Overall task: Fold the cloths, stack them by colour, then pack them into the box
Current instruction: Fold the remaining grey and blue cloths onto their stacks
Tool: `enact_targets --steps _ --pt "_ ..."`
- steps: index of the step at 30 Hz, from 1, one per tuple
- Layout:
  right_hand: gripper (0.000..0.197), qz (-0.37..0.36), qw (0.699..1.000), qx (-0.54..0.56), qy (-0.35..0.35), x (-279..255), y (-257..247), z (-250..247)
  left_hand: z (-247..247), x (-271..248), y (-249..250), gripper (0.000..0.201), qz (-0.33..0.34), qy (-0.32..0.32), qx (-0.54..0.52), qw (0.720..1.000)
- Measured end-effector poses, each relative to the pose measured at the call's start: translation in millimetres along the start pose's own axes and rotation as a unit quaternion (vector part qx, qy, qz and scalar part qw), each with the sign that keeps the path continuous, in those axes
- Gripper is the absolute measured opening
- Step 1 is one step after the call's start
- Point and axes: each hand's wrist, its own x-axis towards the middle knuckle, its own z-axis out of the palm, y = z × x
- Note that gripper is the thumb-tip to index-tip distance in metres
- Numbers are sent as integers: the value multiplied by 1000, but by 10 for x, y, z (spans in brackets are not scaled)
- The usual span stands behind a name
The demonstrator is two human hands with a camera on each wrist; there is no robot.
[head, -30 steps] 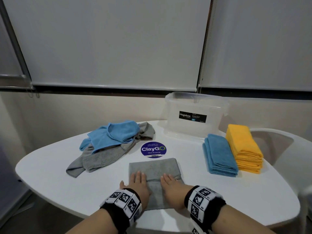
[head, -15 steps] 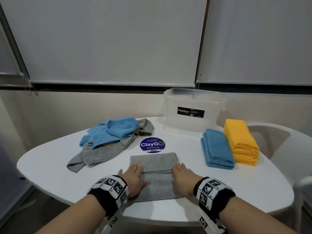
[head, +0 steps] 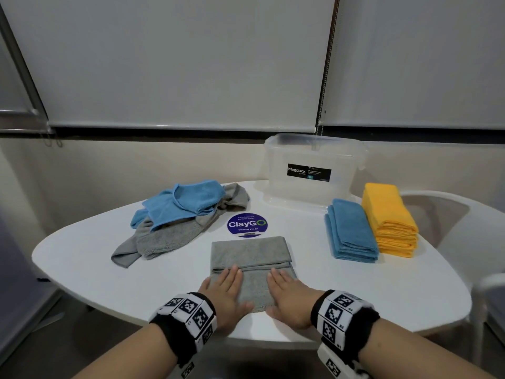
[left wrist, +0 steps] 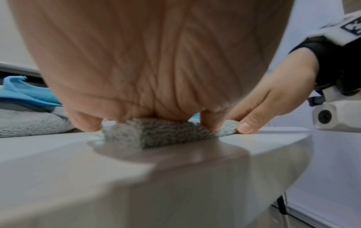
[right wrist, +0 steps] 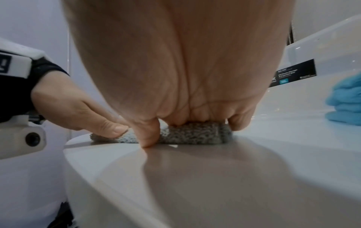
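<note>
A grey cloth (head: 250,255) lies partly folded on the white table (head: 82,258) near its front edge. My left hand (head: 226,294) and right hand (head: 287,294) lie flat on its near flap, palms down, fingers straight, side by side. In the left wrist view my left hand (left wrist: 140,77) presses on the grey cloth (left wrist: 156,132). In the right wrist view my right hand (right wrist: 185,74) presses on the grey cloth (right wrist: 195,134). A stack of folded blue cloths (head: 351,231) and a stack of folded yellow cloths (head: 388,217) stand at the right. The clear plastic box (head: 314,170) stands open behind them.
A loose heap of blue cloth (head: 185,203) over grey cloths (head: 161,239) lies at the left back. A round purple sticker (head: 247,224) sits mid-table. A white chair (head: 448,220) stands at the right. Walls and blinds close off the back.
Both hands slid outward along the grey cloth, then came back toward its middle. The cloth stays flat on the table.
</note>
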Motion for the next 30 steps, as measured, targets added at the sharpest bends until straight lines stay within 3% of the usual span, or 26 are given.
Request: enact_targets --steps 2,5,8,11,12,17,19,24,30 --pt "73 0 1000 7 2 -45 83 7 -33 -35 -48 139 20 -19 -9 1000" --pt "72 5 1000 11 1 -105 192 17 -18 -37 -151 152 30 -25 -2 999" --pt "77 14 1000 19 1 -153 276 31 -57 -70 -188 140 21 -27 3 999" --pt "110 22 999 44 -18 -252 334 -11 -117 -150 -176 83 -16 -21 43 999" --pt "114 26 998 62 -15 -274 360 -41 -174 -180 -165 75 -26 -19 46 998" --pt "69 11 986 127 105 -105 352 -333 -456 3 -131 73 -37 35 30 998" --pt "64 2 983 121 141 90 269 -425 -501 212 -99 79 -33 51 14 998" --pt "70 40 991 74 102 594 5 -540 -506 632 -8 84 -25 57 4 998" --pt "71 59 996 57 46 842 -62 -478 -434 800 24 81 -48 5 -16 999"
